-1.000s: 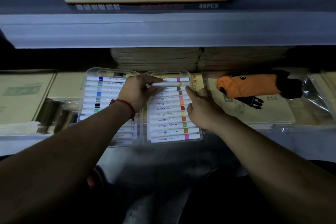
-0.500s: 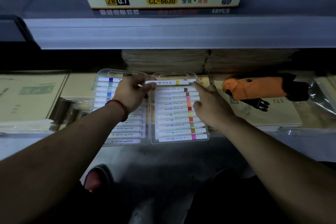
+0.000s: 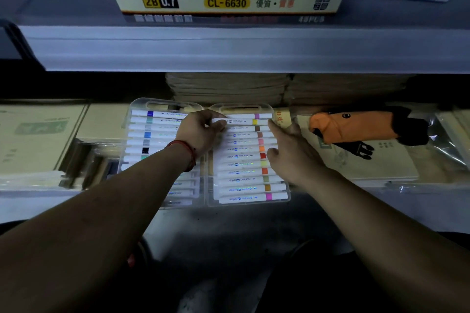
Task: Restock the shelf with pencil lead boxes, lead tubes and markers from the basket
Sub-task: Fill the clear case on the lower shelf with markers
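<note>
While left fingers (image 3: pixel 215 123) pinch a slim white marker (image 3: pixel 244 121), right fingers (image 3: pixel 276 127) lie straight over the clear case (image 3: pixel 287 201)

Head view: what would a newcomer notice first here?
The open clear marker case sits at the centre of the lower shelf, its white markers in rows. The left hand pinches the yellow-banded marker near the top, with the right hand at that marker's other end. Next come the orange item to the right and the yellow-and-black lead box on the shelf above.
</note>
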